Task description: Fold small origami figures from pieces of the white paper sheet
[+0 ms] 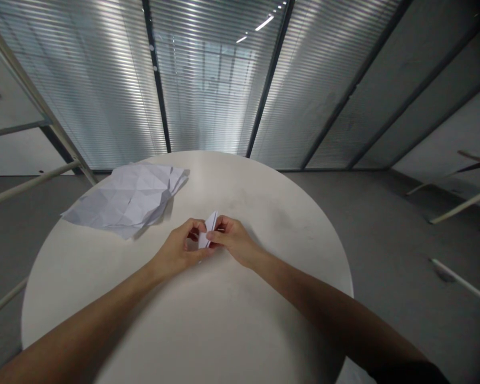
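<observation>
A small folded white paper piece [208, 230] stands between my two hands over the middle of a round white table [240, 320]. My left hand [182, 250] curls around its left side, fingers bent and thumb pressed to the paper. My right hand [234, 240] pinches the paper's right edge with thumb and fingers together. Only the pointed top and a strip of the paper show; the rest is hidden by my fingers.
Creased white paper sheets [130, 200] lie spread at the table's back left. Grey floor surrounds the table. A glass wall with blinds [208, 80] stands behind. Pale furniture legs [460, 205] show at the right, and a pale rail [28, 184] at the left.
</observation>
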`<state>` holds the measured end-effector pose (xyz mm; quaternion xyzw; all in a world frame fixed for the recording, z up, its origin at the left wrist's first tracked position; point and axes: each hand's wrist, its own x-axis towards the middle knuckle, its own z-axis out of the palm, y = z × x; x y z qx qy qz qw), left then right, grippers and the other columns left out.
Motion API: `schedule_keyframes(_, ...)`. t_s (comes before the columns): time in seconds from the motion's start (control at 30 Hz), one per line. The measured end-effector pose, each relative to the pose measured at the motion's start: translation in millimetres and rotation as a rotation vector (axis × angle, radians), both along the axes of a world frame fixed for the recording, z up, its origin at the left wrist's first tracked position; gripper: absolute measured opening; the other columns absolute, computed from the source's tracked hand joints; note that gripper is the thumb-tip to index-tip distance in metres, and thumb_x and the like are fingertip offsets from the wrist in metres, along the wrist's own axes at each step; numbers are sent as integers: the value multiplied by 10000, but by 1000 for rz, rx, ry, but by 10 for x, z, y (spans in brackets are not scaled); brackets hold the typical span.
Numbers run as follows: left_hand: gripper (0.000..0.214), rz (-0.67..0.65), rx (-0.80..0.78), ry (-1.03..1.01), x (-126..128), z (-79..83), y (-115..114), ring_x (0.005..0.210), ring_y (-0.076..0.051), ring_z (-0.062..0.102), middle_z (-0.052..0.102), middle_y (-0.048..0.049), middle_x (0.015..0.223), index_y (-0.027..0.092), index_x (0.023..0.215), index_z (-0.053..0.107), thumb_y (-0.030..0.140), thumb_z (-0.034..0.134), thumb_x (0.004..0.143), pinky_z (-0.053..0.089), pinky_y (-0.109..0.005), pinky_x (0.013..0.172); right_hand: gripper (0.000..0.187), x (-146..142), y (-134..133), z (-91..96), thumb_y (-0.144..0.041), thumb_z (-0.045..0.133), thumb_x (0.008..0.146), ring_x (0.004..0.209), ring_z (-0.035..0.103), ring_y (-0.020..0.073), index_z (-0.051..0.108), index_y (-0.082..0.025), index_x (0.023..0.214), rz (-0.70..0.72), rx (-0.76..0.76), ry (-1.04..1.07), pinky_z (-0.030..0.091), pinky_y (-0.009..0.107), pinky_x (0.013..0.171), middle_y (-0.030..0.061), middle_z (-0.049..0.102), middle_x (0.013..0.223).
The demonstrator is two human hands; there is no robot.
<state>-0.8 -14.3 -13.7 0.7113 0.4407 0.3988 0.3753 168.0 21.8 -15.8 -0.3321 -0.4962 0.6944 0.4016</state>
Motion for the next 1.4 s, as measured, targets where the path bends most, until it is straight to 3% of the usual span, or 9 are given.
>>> schedule_keyframes(0.3, 265, 3, -71, -245, -9, -69, 38, 829, -148, 610, 625, -32, 953, 206, 921, 397, 291, 619, 805, 482, -288, 715, 312, 32, 21, -22, -272, 779, 582, 640, 595, 111, 528, -184, 747, -27, 117, -96, 503, 270, 642, -34, 619, 719)
schedule_keyframes(0.43, 148, 76, 65, 35, -46, -89, 32, 872, -160, 621, 640, -37, 1035, 213, 965, 442, 242, 531, 851, 485, -290, 718, 146, 26, 11, -113, -187, 655, 694, 578, 566, 100, 562, -198, 806, -123, 333, -287, 470, 230, 577, -50, 594, 644)
schedule_keyframes(0.57, 126, 101, 362, 376, -163, -140, 77, 934, -180, 605, 632, -74, 1086, 191, 987, 558, 235, 507, 880, 474, -325, 814, 120, 82, -1, -157, -113, 584, 752, 674, 593, 105, 633, -194, 824, -204, 651, -518, 471, 224, 624, -9, 631, 773)
schedule_keyframes(0.7, 154, -28, 581, 604, -285, -165, 135, 885, -179, 573, 653, -59, 957, 197, 900, 657, 205, 503, 895, 458, -313, 782, 144, 199, -6, -116, -76, 587, 779, 772, 610, 131, 677, -185, 801, -90, 917, -757, 463, 257, 733, 25, 670, 827)
schedule_keyframes(0.83, 185, -114, 629, 749, -319, -112, 136, 857, -177, 550, 654, -48, 940, 215, 914, 682, 207, 498, 903, 433, -316, 756, 106, 299, -7, -74, -126, 600, 812, 888, 601, 166, 685, -189, 824, 53, 1112, -932, 421, 306, 851, 40, 697, 910)
schedule_keyframes(0.9, 200, -140, 598, 754, -314, -84, 129, 857, -176, 540, 648, -51, 934, 213, 925, 685, 248, 488, 913, 425, -314, 757, 70, 323, -5, -57, -208, 617, 832, 898, 591, 176, 681, -183, 825, 72, 1141, -998, 403, 315, 848, 46, 693, 913)
schedule_keyframes(1.03, 246, -119, 502, 696, -287, -81, 145, 847, -173, 526, 633, -56, 886, 197, 871, 688, 332, 487, 915, 414, -305, 762, 190, 297, -10, -18, -335, 611, 855, 855, 572, 169, 654, -164, 787, 54, 1133, -1092, 377, 306, 805, 48, 674, 861)
schedule_keyframes(1.2, 271, 51, 389, 685, -204, -108, 201, 800, -184, 504, 602, -50, 787, 168, 737, 638, 330, 492, 897, 396, -324, 742, 238, 176, -8, 6, -320, 584, 876, 804, 540, 156, 596, -162, 698, -64, 1032, -1201, 341, 300, 755, 31, 642, 797)
schedule_keyframes(1.4, 234, 223, 226, 738, -110, -126, 211, 860, -226, 507, 595, -45, 826, 190, 727, 616, 382, 554, 845, 375, -363, 744, 191, 103, 6, -2, -325, 616, 839, 883, 526, 184, 603, -181, 715, -157, 920, -1270, 314, 326, 771, 36, 627, 882)
